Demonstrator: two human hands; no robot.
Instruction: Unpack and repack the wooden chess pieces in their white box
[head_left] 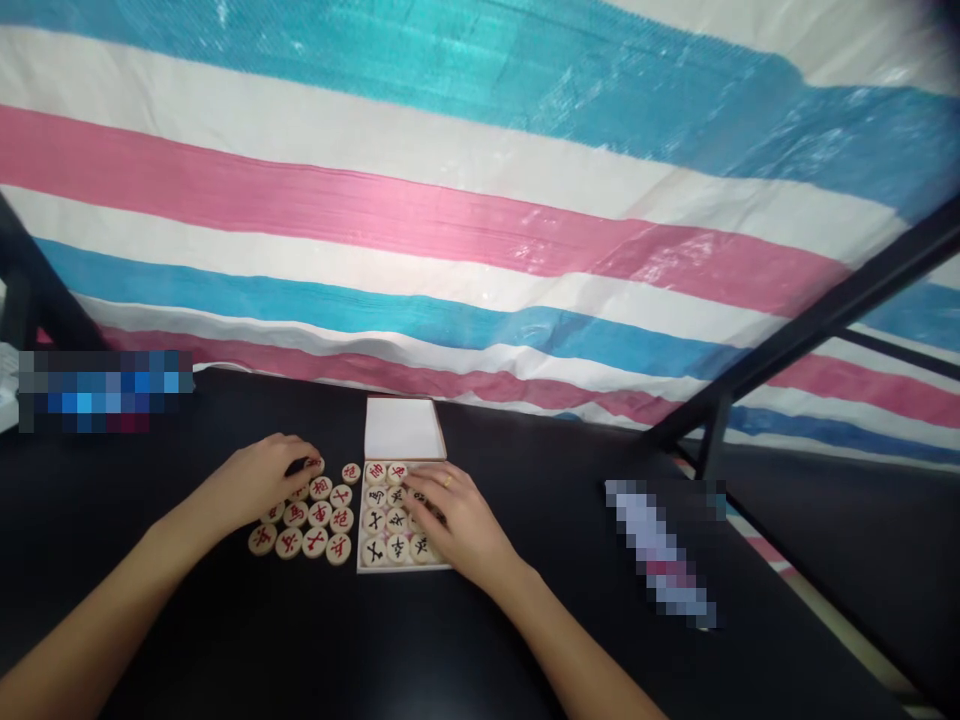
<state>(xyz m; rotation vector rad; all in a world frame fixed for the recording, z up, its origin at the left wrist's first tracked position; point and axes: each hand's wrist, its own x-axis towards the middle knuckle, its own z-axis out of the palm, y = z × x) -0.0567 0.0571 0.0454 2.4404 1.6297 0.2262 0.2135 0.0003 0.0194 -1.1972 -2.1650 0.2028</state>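
Observation:
My left hand reaches over the far left of a group of loose Chinese chess pieces with red characters. Its thumb and fingers close around one piece at the back of the group. A shallow white box sits to the right, filled with rows of pieces, most marked in black. My right hand, wearing a ring, is over the box's right side with fingers apart. Its fingertips touch the edge of a red-marked piece in the back row. The hand hides the pieces beneath it.
The box's white lid stands open at the back. A blurred-out item lies on the black table to the right, another at far left. Striped sheeting hangs behind, with a dark metal frame at right.

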